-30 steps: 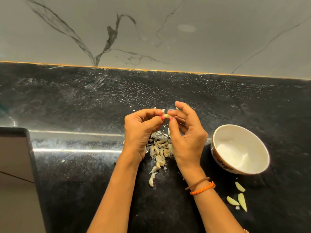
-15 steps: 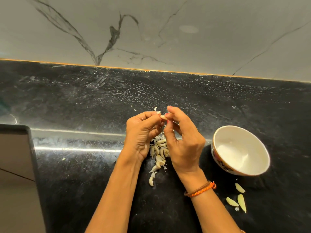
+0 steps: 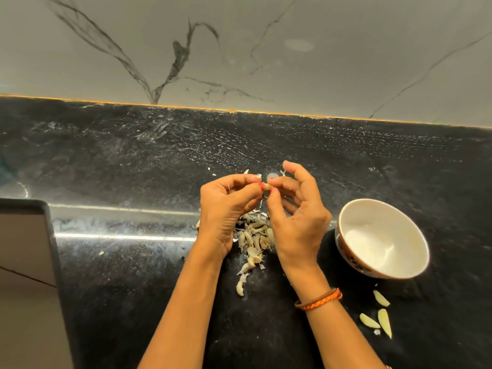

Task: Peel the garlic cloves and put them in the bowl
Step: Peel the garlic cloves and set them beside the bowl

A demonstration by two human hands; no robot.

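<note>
Both hands meet above the black counter and pinch one small garlic clove point(image 3: 267, 186) between their fingertips. My left hand point(image 3: 226, 209) holds it from the left, my right hand point(image 3: 298, 217) from the right with thumb and forefinger. Under the hands lies a pile of garlic cloves and papery skins point(image 3: 254, 237). A white bowl point(image 3: 415, 235) with a patterned outside stands to the right of my right hand; no clove shows inside it. Three peeled cloves point(image 3: 380, 314) lie on the counter in front of the bowl.
The black stone counter point(image 3: 133, 161) runs back to a grey marble wall point(image 3: 239, 49). A dark-edged panel point(image 3: 26, 262) fills the lower left corner. Small skin flakes point(image 3: 101, 253) lie scattered on the counter.
Both hands stay at the same spot working on the clove. My right hand's fingers have spread and lifted a little while its thumb and forefinger keep the pinch.
</note>
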